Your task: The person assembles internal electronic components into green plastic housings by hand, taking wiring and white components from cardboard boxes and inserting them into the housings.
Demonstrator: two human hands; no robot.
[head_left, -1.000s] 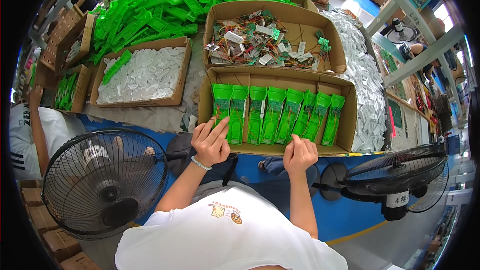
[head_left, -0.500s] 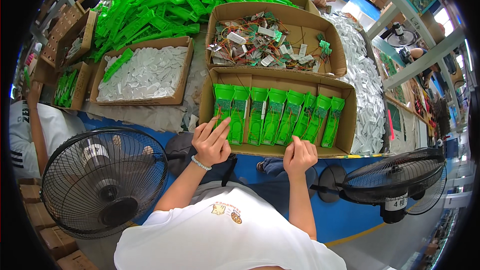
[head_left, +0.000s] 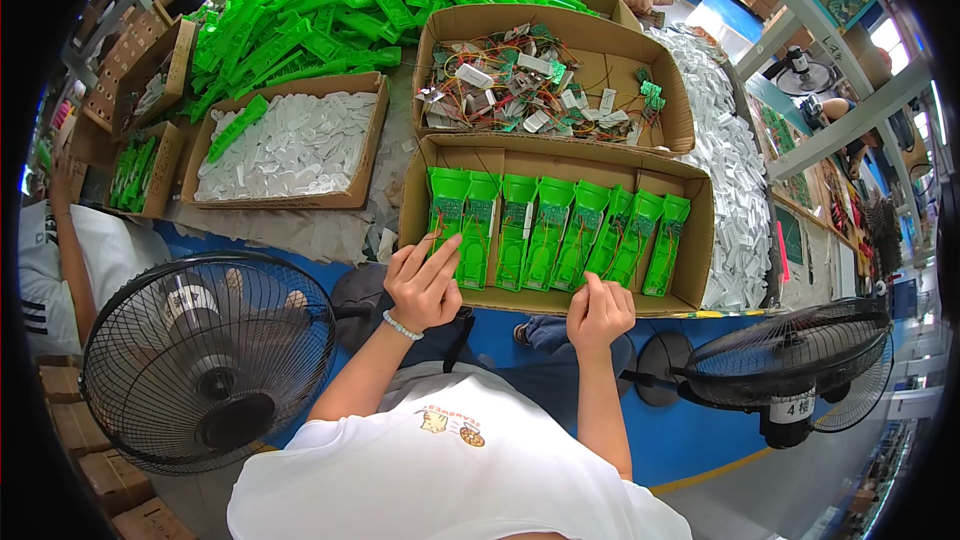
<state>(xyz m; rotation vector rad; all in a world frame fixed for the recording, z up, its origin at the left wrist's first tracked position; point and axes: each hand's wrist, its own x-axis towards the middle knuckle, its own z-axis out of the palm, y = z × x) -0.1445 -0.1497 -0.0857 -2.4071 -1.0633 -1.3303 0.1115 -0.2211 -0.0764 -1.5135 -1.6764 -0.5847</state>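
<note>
A row of several green plastic housings [head_left: 545,230] with circuit boards and thin wires in them stands in a shallow cardboard box [head_left: 690,280]. My left hand [head_left: 424,285], with a beaded bracelet at the wrist, is at the box's near left corner by the leftmost housing. Its fingers are bent together close to a thin red wire [head_left: 438,232]; whether they grip it is too small to tell. Over the box's near edge, toward the right, my right hand [head_left: 600,312] is closed in a pinch below the housings. What its fingertips hold, if anything, is hidden.
Behind lies a box of wired circuit boards [head_left: 520,80]. A box of white plastic pieces [head_left: 285,155] and a heap of green housings [head_left: 310,20] fill the left. White parts [head_left: 715,170] cover the right edge. Black fans [head_left: 210,365] flank me; co-workers sit around.
Both my hands stay in the same place over the box. Across the table, a co-worker's hands have shifted slightly.
</note>
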